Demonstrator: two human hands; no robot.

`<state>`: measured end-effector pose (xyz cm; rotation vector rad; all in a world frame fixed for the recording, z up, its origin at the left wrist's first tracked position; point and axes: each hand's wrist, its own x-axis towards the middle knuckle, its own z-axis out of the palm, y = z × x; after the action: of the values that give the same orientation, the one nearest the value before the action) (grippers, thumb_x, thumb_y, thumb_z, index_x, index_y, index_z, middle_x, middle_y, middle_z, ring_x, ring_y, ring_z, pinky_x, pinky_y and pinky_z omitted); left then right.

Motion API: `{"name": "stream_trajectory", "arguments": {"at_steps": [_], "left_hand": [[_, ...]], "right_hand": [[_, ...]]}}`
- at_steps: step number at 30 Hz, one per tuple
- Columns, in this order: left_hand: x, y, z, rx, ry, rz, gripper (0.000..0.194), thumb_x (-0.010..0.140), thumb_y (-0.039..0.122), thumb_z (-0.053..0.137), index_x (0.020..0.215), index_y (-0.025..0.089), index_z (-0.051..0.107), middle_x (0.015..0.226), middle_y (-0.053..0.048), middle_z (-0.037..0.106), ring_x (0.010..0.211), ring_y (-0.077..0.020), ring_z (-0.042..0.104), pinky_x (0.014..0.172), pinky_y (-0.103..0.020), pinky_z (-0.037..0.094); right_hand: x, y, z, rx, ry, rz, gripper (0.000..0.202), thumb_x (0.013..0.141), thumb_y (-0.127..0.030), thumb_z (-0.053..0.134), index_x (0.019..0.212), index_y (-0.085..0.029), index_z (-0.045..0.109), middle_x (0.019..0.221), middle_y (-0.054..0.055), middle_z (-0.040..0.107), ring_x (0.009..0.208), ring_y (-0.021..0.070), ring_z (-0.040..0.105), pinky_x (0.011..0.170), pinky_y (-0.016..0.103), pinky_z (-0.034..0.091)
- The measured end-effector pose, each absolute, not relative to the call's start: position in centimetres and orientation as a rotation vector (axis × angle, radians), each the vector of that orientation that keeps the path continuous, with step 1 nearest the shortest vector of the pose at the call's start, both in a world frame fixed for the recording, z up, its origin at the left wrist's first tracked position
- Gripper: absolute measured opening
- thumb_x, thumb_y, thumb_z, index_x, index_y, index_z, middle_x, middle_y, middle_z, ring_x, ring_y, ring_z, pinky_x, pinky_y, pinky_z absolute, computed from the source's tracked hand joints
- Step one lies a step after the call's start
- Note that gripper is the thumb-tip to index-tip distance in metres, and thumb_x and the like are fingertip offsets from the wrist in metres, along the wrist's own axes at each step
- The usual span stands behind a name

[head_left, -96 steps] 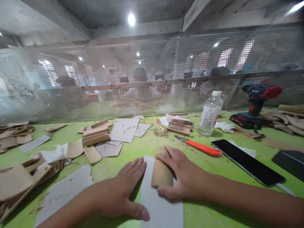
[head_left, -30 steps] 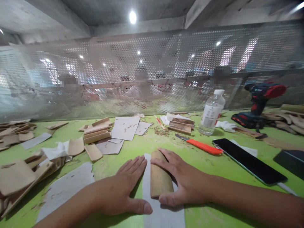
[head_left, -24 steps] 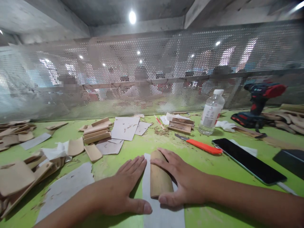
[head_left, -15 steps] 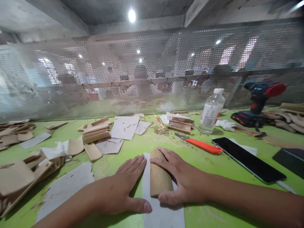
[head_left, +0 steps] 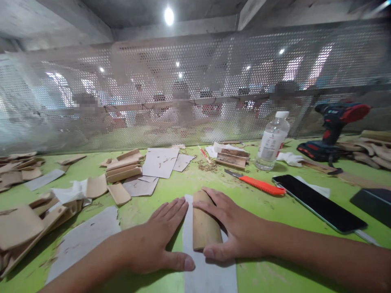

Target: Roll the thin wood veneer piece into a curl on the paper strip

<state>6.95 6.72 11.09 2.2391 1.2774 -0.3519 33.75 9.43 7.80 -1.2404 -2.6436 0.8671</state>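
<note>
A curved piece of bamboo (head_left: 205,228) lies with its rounded side up on a strip of white paper (head_left: 210,276). My right hand (head_left: 229,224) rests over its right side, with fingers at the far end and thumb at the near end, holding it down. My left hand (head_left: 161,240) lies flat at the strip's left edge, fingers stretched out and thumb on the paper, holding nothing. Beyond my right hand is an orange-handled knife (head_left: 262,185) with its blade out.
Bamboo pieces (head_left: 125,165) and paper sheets (head_left: 160,162) lie at the back; more bamboo (head_left: 21,228) is piled at the left. On the right are a bottle (head_left: 272,142), a phone (head_left: 319,203) with a cable, and a cordless drill (head_left: 332,126). Behind stands a perforated screen (head_left: 198,89).
</note>
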Motion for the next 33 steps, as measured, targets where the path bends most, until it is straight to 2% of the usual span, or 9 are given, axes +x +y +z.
{"name": "stream_trajectory", "arguments": {"at_steps": [5,11,33], "left_hand": [[6.82,6.74,10.89,2.257,1.252,-0.296,0.122,0.087,0.089,0.052,0.167,0.018,-0.006,0.168,-0.009,-0.016,0.157,-0.0357,-0.010,0.127,-0.057,0.010],[6.96,6.63,11.01,2.259,1.280,-0.362,0.124,0.087,0.090,0.051,0.166,0.014,-0.007,0.169,-0.008,-0.018,0.157,-0.0302,-0.012,0.128,-0.047,0.006],[7.10,6.58,11.26,2.256,1.280,-0.383,0.116,0.093,0.084,0.051,0.166,0.015,-0.008,0.167,-0.008,-0.019,0.157,-0.0312,-0.013,0.128,-0.050,0.006]], "right_hand": [[33.73,9.49,7.64,-1.220,-2.644,0.857,0.121,0.066,-0.089,0.069,0.164,-0.026,0.034,0.174,0.021,0.001,0.156,0.0535,0.005,0.121,0.074,0.013],[33.72,9.42,7.81,-1.219,-2.641,0.856,0.120,0.067,-0.089,0.068,0.164,-0.025,0.033,0.174,0.021,0.001,0.156,0.0535,0.005,0.121,0.074,0.013],[33.49,9.11,8.22,-1.296,-2.696,0.822,0.123,0.068,-0.089,0.067,0.165,-0.023,0.030,0.174,0.024,-0.001,0.158,0.0503,0.004,0.123,0.068,0.014]]}}
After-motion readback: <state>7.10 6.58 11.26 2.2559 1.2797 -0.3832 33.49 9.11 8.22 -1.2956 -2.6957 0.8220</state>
